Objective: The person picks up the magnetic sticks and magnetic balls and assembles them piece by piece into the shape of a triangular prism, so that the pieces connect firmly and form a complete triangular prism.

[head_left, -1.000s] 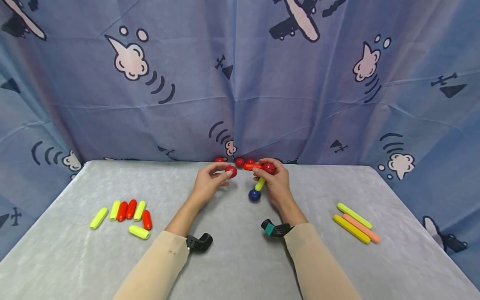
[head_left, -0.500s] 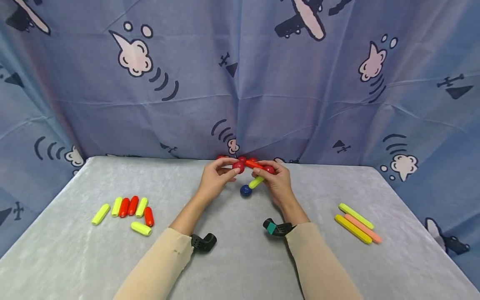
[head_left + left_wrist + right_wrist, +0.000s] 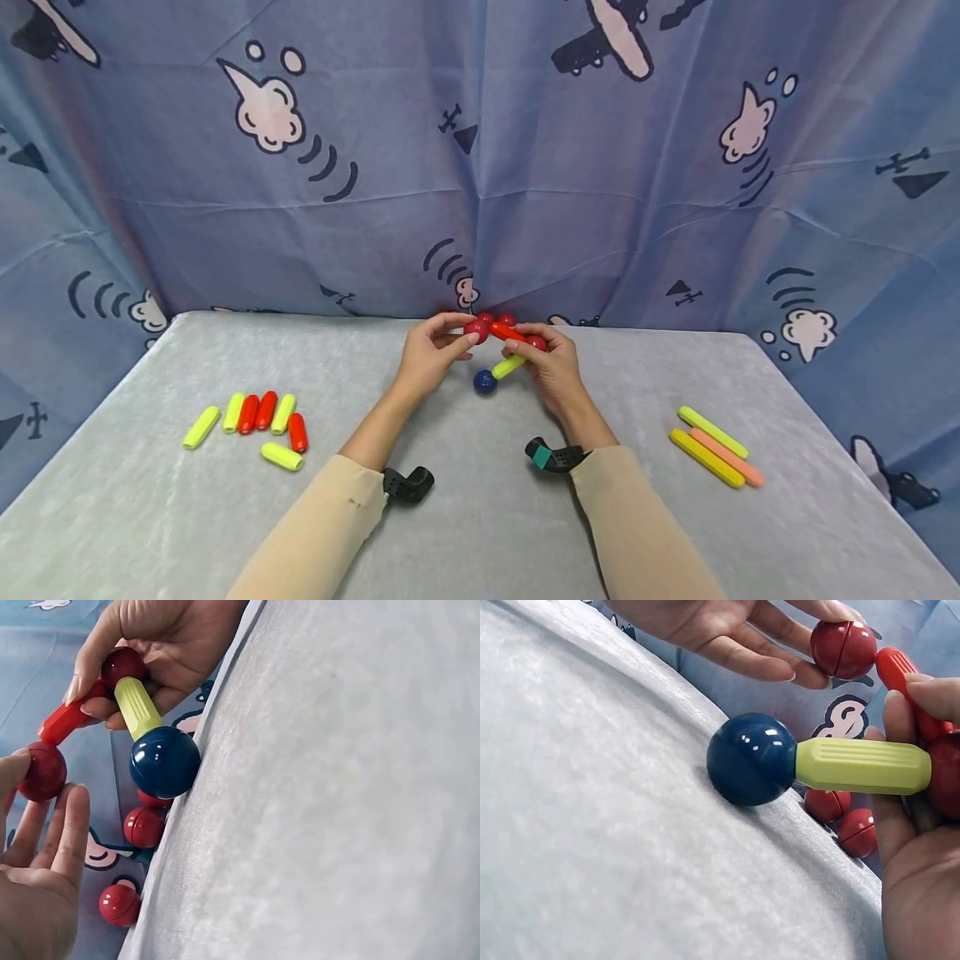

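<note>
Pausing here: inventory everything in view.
Table: 1, grey, below
Backdrop: 1, printed blue, behind
Short sticks: 7, four lime, three red, table's left
Long sticks: 3, lime, orange, yellow, table's right
Loose balls: 3, red, far edge
Held balls: 2, red, far edge
Joined sticks: 2, lime, red, at right held ball
Blue ball: 1, dark blue, joined lime stick's end
Sliver: 1, red, beside left held ball, unclear
Wrist devices: 2, black, wrists
Sleeves: 2, beige, forearms
Left hand, right hand: 1 each, bare, holding balls
</note>
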### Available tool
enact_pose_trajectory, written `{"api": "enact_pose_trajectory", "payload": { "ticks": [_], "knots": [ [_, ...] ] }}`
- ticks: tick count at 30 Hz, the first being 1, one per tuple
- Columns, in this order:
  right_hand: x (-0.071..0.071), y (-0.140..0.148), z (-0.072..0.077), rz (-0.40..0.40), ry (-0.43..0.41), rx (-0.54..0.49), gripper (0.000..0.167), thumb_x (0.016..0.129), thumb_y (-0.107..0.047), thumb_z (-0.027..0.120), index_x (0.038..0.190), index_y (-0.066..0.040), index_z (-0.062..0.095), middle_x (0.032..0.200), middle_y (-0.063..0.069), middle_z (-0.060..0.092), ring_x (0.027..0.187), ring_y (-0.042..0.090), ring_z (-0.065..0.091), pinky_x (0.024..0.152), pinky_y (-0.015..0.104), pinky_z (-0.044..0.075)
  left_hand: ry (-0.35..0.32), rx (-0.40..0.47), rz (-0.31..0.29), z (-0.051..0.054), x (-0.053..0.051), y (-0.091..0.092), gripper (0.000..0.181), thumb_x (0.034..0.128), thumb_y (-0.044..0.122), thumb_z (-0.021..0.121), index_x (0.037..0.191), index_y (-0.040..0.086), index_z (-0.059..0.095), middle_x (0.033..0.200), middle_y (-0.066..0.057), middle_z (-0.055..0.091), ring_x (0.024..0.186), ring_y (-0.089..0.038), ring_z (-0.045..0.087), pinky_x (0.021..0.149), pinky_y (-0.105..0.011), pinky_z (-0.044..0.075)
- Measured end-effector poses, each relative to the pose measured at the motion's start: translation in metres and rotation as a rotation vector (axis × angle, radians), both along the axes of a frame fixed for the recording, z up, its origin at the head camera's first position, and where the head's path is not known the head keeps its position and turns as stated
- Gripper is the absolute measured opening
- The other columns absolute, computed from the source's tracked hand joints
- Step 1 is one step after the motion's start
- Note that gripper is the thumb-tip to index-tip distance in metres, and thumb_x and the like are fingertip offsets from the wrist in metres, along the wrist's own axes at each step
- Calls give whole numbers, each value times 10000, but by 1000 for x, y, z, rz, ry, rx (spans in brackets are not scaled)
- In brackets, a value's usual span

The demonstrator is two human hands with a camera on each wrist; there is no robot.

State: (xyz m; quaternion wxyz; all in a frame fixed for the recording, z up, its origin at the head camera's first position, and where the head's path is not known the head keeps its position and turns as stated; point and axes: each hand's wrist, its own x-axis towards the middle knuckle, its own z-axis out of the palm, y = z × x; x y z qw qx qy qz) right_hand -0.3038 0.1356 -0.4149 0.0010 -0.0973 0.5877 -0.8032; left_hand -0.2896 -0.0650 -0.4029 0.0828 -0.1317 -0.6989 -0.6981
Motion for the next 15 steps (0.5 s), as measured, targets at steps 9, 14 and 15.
{"api": "enact_pose_trajectory", "payload": {
  "ticks": [9, 14, 15],
  "knots": [
    [0, -1, -1, 46, -4, 33, 207, 904, 61, 682, 1028, -102, 710, 1029, 40, 666, 758, 148, 729, 812, 241, 609, 33, 2, 23, 4, 2, -1, 302, 935, 103, 721, 1220, 12, 678, 1219, -181, 690, 947, -188, 715, 771, -294, 627],
    [-2, 1, -3, 42, 24, 129, 207, 900, 23, 705, 1101, -30, 701, 993, -21, 702, 778, 114, 731, 797, 213, 597, 57, -28, 4, 5, 2, -1, 291, 925, 86, 728, 1204, 11, 689, 1215, -177, 689, 930, -201, 714, 762, -287, 625],
    [-2, 1, -4, 39, 42, 176, 226, 897, 8, 715, 1122, -7, 696, 981, -47, 711, 793, 93, 726, 789, 206, 593, 60, -44, -1, 5, 3, 0, 285, 922, 82, 731, 1196, 11, 693, 1210, -174, 691, 923, -210, 716, 758, -284, 623]
  ]
}}
